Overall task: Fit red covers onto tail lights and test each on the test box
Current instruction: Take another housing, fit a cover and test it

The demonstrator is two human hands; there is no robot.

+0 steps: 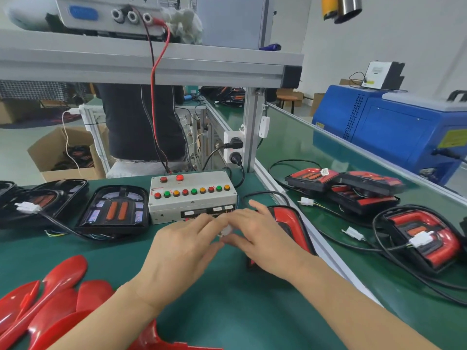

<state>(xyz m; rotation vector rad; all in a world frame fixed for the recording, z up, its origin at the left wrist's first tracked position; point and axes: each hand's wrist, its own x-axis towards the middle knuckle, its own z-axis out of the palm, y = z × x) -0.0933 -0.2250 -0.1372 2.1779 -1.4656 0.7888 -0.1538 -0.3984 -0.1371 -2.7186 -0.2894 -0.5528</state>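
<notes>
The grey test box with red, green and orange buttons stands at the back of the green table. Just in front of it my left hand and my right hand meet around a small white connector, both pinching it. A tail light with its red cover on lies under my right hand. An uncovered tail light sits left of the box, with more black ones further left. Loose red covers are piled at the front left.
Several covered tail lights with cables and white plugs lie on the green belt to the right, one large one nearest. An aluminium rail divides table and belt. A blue machine stands at the far right. A person stands behind the table.
</notes>
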